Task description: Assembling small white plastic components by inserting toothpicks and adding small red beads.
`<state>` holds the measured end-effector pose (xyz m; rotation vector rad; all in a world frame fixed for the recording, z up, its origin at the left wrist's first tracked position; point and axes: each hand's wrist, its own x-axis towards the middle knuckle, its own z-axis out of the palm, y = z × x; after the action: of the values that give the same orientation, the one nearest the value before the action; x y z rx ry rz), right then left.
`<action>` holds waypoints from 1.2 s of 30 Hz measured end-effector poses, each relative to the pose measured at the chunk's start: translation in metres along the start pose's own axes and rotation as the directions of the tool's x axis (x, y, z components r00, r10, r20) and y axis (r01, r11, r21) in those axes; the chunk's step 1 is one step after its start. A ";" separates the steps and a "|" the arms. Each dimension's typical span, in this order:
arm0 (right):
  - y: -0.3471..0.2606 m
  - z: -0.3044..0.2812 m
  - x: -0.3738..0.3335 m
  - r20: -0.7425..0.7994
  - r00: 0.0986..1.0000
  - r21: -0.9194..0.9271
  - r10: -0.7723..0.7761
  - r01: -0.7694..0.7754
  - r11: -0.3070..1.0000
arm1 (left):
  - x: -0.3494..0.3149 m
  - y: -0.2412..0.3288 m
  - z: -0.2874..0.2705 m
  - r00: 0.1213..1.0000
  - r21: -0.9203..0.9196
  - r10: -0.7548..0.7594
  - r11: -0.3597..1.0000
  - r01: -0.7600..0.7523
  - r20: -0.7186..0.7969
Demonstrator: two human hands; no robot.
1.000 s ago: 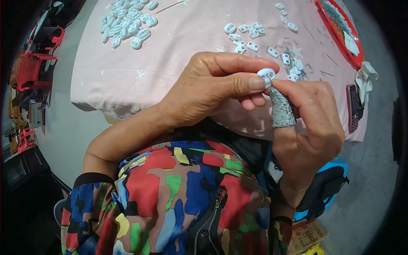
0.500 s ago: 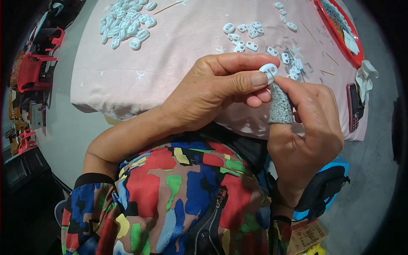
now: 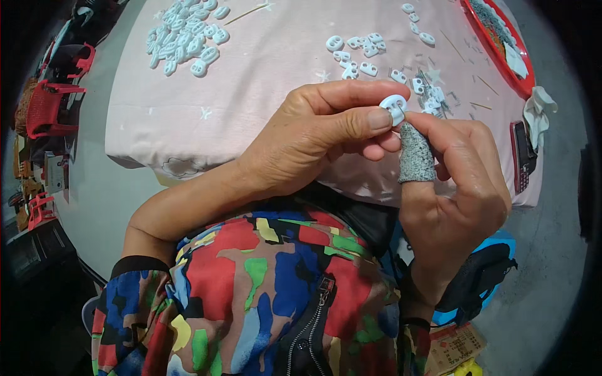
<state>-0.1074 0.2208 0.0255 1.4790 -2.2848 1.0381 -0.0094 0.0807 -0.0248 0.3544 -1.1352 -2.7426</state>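
Observation:
A white oval plastic piece with two holes (image 3: 393,106) is pinched between thumb and forefinger of my left hand (image 3: 326,125), above the table's near edge. Against its right side is my right hand (image 3: 461,163), thumb and forefinger closed together. A grey knitted finger sleeve (image 3: 416,153) covers that thumb. Something thin and dark shows at the right fingertips, reaching one hole of the piece; its kind is too small to tell. Beyond my hands, several similar white pieces (image 3: 369,68) lie loose, and small grey springs (image 3: 433,94) are scattered among some of them.
A heap of white oval pieces (image 3: 182,37) lies at the far left of the pink tablecloth (image 3: 188,119). At right are a red tray (image 3: 525,88), a white cloth (image 3: 540,116) and a dark keypad phone (image 3: 520,156). Thin wooden sticks (image 3: 481,105) lie nearby.
Both hands stay together in nearly the same place. The white piece has tilted slightly in my left fingers, and my right thumb has shifted a little to the right.

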 end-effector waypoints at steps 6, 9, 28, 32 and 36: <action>0.000 -0.004 -0.001 0.007 1.000 0.048 -0.020 0.020 0.999 | 0.001 0.000 -0.002 1.000 -0.026 0.025 0.999 -0.025 0.015; 0.005 -0.001 0.001 -0.022 0.998 0.023 -0.058 0.059 0.998 | 0.001 0.002 0.000 1.000 0.005 0.004 1.000 -0.004 0.007; 0.009 0.006 0.003 -0.010 0.998 0.041 -0.061 0.061 0.997 | 0.003 -0.005 -0.005 0.998 0.046 0.061 0.997 -0.061 -0.002; 0.011 0.006 0.002 0.000 0.999 0.094 -0.049 0.049 0.994 | 0.003 -0.002 -0.006 1.000 0.053 0.030 0.998 -0.030 0.005; 0.015 0.007 0.003 -0.003 0.993 0.072 -0.115 0.115 0.991 | 0.004 0.000 -0.008 0.999 0.036 0.000 0.999 -0.001 0.036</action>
<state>-0.1198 0.2175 0.0151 1.6188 -2.1549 1.0964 -0.0111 0.0741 -0.0308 0.3105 -1.1945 -2.7420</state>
